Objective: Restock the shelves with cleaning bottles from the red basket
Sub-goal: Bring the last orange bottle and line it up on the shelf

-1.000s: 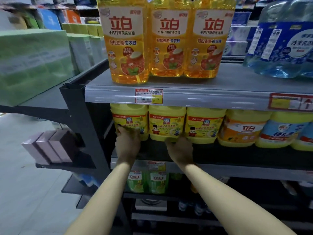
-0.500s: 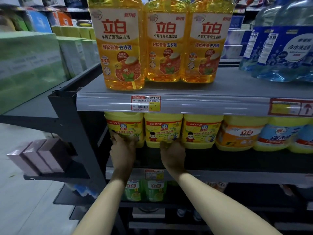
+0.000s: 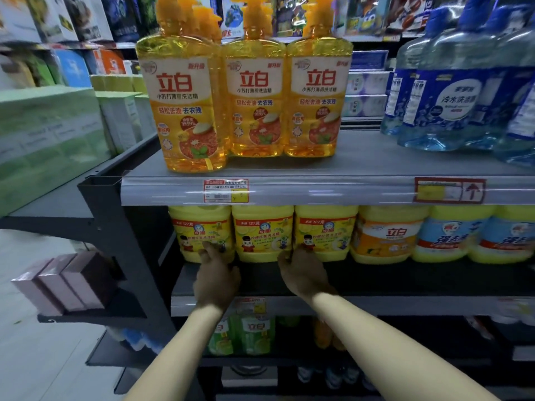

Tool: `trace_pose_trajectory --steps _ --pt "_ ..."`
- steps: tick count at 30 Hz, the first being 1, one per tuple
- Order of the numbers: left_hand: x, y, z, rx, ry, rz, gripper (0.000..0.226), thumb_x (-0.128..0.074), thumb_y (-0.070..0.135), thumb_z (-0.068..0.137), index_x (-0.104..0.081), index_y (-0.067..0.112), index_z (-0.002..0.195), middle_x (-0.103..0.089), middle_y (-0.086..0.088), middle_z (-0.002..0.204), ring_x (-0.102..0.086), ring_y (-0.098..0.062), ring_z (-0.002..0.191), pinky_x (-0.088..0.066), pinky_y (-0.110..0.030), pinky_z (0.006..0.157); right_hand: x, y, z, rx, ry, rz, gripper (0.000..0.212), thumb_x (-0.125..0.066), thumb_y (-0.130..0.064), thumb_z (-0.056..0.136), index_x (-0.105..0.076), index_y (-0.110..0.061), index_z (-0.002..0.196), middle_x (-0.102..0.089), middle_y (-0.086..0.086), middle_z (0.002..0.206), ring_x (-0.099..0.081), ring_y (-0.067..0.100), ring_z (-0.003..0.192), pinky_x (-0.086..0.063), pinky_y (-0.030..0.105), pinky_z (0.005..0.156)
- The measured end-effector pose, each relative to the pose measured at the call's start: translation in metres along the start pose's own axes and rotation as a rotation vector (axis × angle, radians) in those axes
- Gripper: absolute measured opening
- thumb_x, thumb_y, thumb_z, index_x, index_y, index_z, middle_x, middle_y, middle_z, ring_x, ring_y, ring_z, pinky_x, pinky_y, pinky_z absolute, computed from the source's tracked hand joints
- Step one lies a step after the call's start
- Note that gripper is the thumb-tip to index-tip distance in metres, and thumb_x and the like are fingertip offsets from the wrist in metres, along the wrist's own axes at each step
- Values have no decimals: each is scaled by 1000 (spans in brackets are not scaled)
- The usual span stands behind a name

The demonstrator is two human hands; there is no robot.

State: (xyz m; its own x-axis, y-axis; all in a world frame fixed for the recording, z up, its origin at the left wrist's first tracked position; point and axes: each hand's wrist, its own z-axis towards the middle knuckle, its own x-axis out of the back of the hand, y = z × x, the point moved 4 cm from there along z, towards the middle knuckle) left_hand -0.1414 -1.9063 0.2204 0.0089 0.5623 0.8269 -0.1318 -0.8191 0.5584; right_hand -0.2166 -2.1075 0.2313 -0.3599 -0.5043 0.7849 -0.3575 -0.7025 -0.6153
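Three yellow detergent bottles with red-and-yellow labels stand side by side on the middle shelf (image 3: 405,280): left (image 3: 199,227), middle (image 3: 262,231) and right (image 3: 325,230). My left hand (image 3: 215,274) reaches onto that shelf, and its fingers touch the lower front of the left bottle near the gap to the middle one. My right hand (image 3: 304,273) reaches in with its fingertips at the seam between the middle and right bottles. Neither hand lifts a bottle. The red basket is out of view.
Three tall orange pump bottles (image 3: 254,99) and blue bottles (image 3: 451,99) stand on the top shelf (image 3: 362,166). More yellow tubs (image 3: 388,235) fill the middle shelf to the right. Green bottles (image 3: 246,334) sit below. Purple boxes (image 3: 66,282) lie on a side shelf at the left.
The view has tilted upward, showing the pump tops of the orange bottles. Both hands stay at the base of the yellow bottles, and the left hand has shifted slightly right.
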Motion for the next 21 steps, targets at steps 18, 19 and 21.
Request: trace_pose_trajectory --steps 18,19,21 --pt "-31 62 2 -282 -57 64 28 -65 45 94 -71 21 107 -75 -6 97 -72 -35 93 -53 -37 71 79 88 -5 -80 164 33 21 -63 -46 100 -62 -26 106 -72 5 98 -69 35 89 -55 40 78" --pt "-32 61 4 -267 -50 52 27 -66 46 93 -70 20 102 -74 -4 92 -72 -34 89 -54 -37 70 76 88 -4 -79 167 50 27 -66 -48 97 -63 -26 112 -74 5 102 -71 34 93 -58 42 81" --pt "-34 60 7 -253 -35 22 26 -65 46 93 -67 20 93 -70 0 84 -71 -29 81 -57 -38 68 72 88 -2 -81 168 65 41 -72 -51 93 -63 -25 123 -75 3 109 -72 33 100 -60 44 85"
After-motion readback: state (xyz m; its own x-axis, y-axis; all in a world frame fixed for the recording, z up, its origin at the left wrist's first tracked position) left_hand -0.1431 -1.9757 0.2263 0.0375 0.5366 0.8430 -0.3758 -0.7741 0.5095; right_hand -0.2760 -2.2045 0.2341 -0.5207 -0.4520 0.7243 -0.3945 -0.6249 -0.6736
